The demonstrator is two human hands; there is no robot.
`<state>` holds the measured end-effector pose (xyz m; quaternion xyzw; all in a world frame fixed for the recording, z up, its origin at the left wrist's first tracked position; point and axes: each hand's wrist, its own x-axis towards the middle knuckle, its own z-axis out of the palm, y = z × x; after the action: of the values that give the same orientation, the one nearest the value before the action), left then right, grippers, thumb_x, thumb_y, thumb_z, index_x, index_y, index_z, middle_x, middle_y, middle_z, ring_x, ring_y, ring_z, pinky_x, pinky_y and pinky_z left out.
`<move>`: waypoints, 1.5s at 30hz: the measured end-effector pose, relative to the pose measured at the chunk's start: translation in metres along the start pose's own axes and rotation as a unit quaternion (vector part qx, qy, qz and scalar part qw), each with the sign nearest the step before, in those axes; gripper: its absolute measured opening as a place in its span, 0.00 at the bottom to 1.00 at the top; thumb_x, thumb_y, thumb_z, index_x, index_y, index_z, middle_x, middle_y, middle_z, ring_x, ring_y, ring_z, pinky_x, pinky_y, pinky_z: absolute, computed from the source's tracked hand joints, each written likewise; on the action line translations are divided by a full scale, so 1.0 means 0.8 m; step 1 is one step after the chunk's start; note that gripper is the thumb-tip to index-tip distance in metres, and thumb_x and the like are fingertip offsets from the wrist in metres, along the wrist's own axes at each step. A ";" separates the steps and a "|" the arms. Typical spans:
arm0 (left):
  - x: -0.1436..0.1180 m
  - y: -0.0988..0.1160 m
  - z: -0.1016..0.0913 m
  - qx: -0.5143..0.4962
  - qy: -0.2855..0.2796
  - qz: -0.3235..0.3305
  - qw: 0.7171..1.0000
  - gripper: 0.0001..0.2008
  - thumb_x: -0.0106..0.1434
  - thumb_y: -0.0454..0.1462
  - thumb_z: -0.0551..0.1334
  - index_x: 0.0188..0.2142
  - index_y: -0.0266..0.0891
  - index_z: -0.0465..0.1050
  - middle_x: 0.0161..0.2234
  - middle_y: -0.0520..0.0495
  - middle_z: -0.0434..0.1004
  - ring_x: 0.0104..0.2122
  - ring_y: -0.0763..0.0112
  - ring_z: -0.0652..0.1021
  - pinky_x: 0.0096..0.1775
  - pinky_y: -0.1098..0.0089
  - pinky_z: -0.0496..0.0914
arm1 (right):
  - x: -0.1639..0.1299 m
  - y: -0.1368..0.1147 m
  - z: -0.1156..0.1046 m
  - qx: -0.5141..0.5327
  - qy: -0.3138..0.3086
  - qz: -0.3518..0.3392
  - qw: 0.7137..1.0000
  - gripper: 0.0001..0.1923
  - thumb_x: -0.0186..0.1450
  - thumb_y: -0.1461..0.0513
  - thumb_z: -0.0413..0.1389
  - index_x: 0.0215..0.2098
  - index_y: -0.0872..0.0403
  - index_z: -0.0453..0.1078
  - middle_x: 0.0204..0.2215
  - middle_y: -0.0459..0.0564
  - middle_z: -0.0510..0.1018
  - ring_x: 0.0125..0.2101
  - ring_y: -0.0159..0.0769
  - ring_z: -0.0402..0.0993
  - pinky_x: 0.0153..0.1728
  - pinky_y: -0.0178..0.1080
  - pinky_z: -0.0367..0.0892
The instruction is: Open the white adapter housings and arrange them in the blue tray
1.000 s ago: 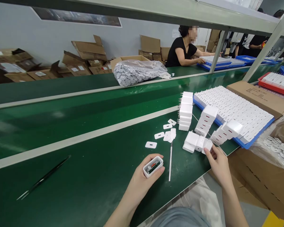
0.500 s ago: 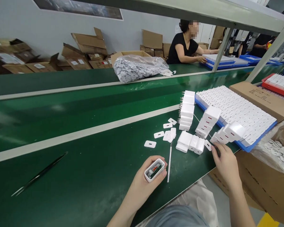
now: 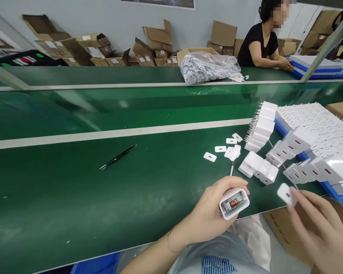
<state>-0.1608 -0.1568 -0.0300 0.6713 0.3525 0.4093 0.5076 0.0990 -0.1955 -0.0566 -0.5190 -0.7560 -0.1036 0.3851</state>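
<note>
My left hand [image 3: 214, 207] is closed around a white charger housing [image 3: 234, 219]. Its open end faces me, and a circuit board with an orange-red part shows inside. Pinched between thumb and fingers of my right hand [image 3: 317, 217] is a small white cover plate [image 3: 284, 193] with a slot in it, to the right of the housing and apart from it. Beyond the hands stand rows of white chargers [image 3: 258, 167], some with metal pins. Several loose cover plates [image 3: 210, 156] lie left of them. A thin metal knife-like tool [image 3: 231, 168] is partly hidden behind my left hand.
Black tweezers [image 3: 118, 157] lie on the green table [image 3: 88, 198]. A blue tray [image 3: 280, 127] packed with white chargers stands at the right. Across the belt are a plastic bag [image 3: 208, 68] of white parts, cardboard boxes [image 3: 157, 40] and a co-worker [image 3: 260, 45].
My right hand has lifted the cover plate away from the charger rows and brought it nearer. My left hand still holds the housing, now tilted differently. The view has turned left.
</note>
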 end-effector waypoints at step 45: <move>-0.023 0.004 -0.001 -0.240 0.107 -0.134 0.955 0.21 0.60 0.44 0.68 0.50 0.40 0.71 0.46 0.43 0.80 0.47 0.59 0.79 0.48 0.65 0.73 | 0.104 -0.071 0.031 0.216 -0.150 -0.193 0.945 0.27 0.68 0.69 0.55 0.63 0.45 0.64 0.45 0.49 0.81 0.43 0.39 0.78 0.43 0.42 0.75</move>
<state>-0.1693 -0.1735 -0.0301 0.4284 0.3834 0.4795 0.6630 0.0245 -0.1475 -0.0023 -0.2766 -0.8952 0.0692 0.3425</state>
